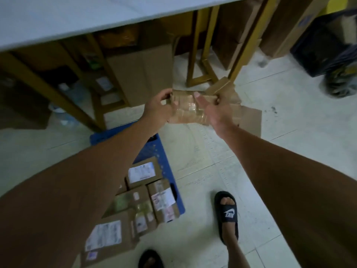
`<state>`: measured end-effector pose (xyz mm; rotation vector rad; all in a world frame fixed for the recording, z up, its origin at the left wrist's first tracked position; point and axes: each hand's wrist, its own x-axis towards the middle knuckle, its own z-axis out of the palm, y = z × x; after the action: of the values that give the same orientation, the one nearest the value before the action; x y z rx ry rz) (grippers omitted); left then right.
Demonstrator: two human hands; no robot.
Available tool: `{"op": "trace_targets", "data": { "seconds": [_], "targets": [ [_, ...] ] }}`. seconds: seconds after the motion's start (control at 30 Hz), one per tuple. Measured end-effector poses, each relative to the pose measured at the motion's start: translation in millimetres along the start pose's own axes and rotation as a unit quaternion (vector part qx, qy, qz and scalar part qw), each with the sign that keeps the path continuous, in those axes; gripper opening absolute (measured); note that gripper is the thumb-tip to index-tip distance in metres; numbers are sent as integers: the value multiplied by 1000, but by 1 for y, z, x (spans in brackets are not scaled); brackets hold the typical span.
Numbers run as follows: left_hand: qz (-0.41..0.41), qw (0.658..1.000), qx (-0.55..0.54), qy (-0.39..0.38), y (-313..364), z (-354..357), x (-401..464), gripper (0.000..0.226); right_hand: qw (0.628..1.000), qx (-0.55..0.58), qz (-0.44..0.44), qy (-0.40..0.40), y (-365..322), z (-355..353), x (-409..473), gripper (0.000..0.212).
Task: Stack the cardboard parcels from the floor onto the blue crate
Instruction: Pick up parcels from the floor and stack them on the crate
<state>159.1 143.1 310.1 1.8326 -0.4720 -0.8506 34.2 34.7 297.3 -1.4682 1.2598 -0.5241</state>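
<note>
Both hands, left hand (158, 107) and right hand (214, 111), have fingers clamped on the taped cardboard parcel (186, 110), its long axis running nine-to-three. The blue crate (154, 149) lies toward six o'clock, nearer the left arm.

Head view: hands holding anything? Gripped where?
Yes. Both hands hold one taped cardboard parcel: left hand grips its left end, right hand its right end.

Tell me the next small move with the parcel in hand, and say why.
Probably bring the taped parcel back and down onto the blue crate. Both the left hand and the right hand grip it above the floor, while labelled parcels already lie on the crate nearer the feet.
</note>
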Motion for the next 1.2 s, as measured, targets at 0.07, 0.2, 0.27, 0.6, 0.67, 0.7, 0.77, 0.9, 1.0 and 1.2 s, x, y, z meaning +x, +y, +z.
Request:
{"op": "trace_targets", "data": {
  "seconds": [0.07, 0.2, 0.27, 0.6, 0.67, 0.7, 0.77, 0.9, 1.0, 1.2],
  "targets": [
    [-2, 1000, -16, 27, -14, -38, -20, 43, 999, -18, -3, -38, -10, 26, -32, 98],
    [-24, 997, 5, 77, -66, -94, -53, 39, 991, -32, 10, -126, 4, 75, -81, 76],
    [-53, 995, 15, 88, -97, -115, -68, 32, 987, -74, 12, -139, 19, 97, -102, 72],
    [-137, 978, 108, 114, -230, -185, -113, 39, 960, -132, 51, -243, 126, 196, -163, 73],
    [-144, 975, 121, 122, -256, -200, -115, 38, 954, -132, 57, -261, 147, 220, -166, 87],
    [-149, 973, 124, 126, -270, -208, -116, 38, 951, -135, 57, -273, 155, 232, -168, 85],
    [-156, 970, 120, 141, -294, -221, -120, 29, 944, -138, 60, -293, 172, 259, -170, 72],
    [-174, 962, 114, 174, -338, -240, -115, 22, 939, -144, 60, -307, 202, 309, -167, 66],
    [-176, 960, 99, 195, -362, -250, -102, 27, 935, -171, 52, -305, 215, 337, -161, 75],
    [-182, 950, 129, 217, -395, -240, -86, 36, 936, -184, 52, -296, 240, 354, -156, 71]
  ]
}}
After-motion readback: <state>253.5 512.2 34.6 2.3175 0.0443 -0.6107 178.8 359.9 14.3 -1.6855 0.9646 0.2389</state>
